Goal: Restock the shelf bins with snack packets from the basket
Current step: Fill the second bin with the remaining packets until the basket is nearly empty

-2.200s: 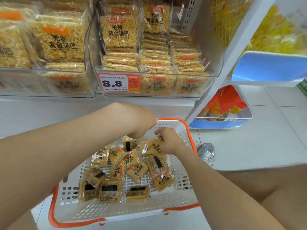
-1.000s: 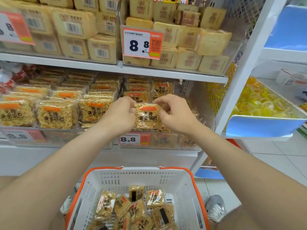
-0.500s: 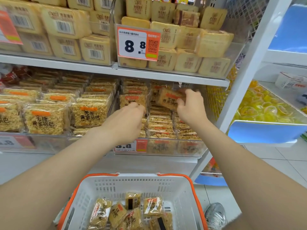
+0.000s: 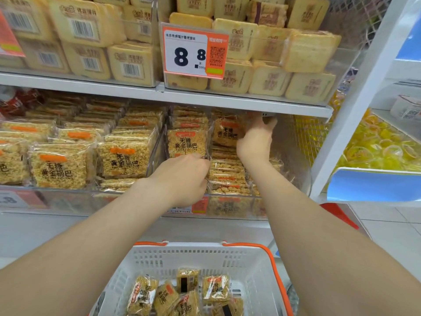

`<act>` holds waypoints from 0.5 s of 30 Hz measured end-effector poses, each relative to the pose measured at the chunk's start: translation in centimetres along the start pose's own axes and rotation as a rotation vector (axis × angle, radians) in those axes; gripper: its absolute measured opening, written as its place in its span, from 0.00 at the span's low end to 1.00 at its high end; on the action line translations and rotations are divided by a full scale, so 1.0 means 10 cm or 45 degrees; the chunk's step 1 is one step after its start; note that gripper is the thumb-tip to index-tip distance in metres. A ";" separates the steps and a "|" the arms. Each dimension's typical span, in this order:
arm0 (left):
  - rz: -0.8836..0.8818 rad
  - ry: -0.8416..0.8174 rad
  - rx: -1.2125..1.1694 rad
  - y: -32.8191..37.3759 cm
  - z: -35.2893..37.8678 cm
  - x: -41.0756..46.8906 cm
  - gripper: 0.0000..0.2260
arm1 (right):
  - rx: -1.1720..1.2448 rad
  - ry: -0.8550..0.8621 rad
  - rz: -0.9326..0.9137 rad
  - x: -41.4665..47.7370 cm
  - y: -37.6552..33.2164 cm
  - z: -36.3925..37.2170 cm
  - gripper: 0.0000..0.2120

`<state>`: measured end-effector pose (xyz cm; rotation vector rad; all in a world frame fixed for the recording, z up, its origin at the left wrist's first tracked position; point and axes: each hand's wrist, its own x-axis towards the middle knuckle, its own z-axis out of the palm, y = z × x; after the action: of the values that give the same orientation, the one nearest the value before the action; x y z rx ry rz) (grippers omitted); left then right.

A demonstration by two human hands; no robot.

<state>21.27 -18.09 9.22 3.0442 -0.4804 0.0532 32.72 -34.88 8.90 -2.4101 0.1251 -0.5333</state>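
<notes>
Standing packets face-out, likely so labels read, the right hand [image 4: 255, 142] grips a snack packet [image 4: 225, 133] upright in the shelf bin [image 4: 295, 153], the left hand [image 4: 182, 176] pinches a neighbouring packet [image 4: 186, 142] by its lower edge; more wait in the basket [image 4: 272, 255]

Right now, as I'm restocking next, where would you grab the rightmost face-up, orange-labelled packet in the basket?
Probably pinch the packet by its right edge, coming down from the right. It lies face up and topmost, and bare basket floor shows beside that edge.
</notes>
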 end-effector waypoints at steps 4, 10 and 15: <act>0.011 0.011 0.000 -0.01 0.02 -0.01 0.11 | -0.024 -0.161 -0.189 -0.02 0.06 0.08 0.22; 0.016 0.015 0.005 0.00 0.02 -0.03 0.11 | 0.036 -0.213 -0.261 -0.06 0.05 0.02 0.25; 0.019 0.008 -0.010 0.03 -0.02 -0.07 0.10 | -0.201 -0.476 -0.177 -0.15 0.04 -0.09 0.25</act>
<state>20.49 -18.14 9.35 3.0322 -0.5022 0.0619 30.96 -35.37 8.82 -2.6399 -0.1691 -0.1295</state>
